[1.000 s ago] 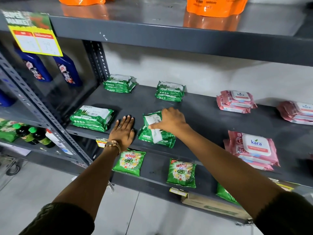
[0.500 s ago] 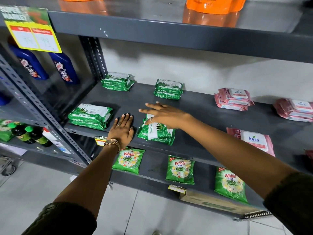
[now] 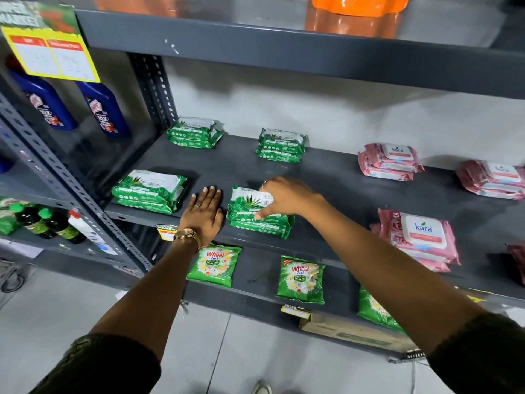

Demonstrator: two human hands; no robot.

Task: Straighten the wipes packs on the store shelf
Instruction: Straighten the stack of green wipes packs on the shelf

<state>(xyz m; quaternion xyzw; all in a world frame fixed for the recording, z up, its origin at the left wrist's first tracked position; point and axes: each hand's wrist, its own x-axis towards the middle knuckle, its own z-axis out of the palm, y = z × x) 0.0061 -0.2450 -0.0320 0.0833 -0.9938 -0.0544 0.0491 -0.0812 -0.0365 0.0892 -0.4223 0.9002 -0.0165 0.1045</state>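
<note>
Green wipes stack [image 3: 260,223] on shelf [image 3: 326,177]: right hand [image 3: 287,196] grips it, left hand [image 3: 203,214] flat beside.

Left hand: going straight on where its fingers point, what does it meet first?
Probably nothing before the back wall: the left hand aims along bare shelf between the back-left green stack and the back-middle green stack; depth unclear.

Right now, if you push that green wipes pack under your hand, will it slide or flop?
Probably slides: the green aloe wipes stack lies flat on the smooth grey shelf. Likely squishy, since its wrapper looks soft and crinkled. The top pack might slip off those below; the right hand grips it.
</note>
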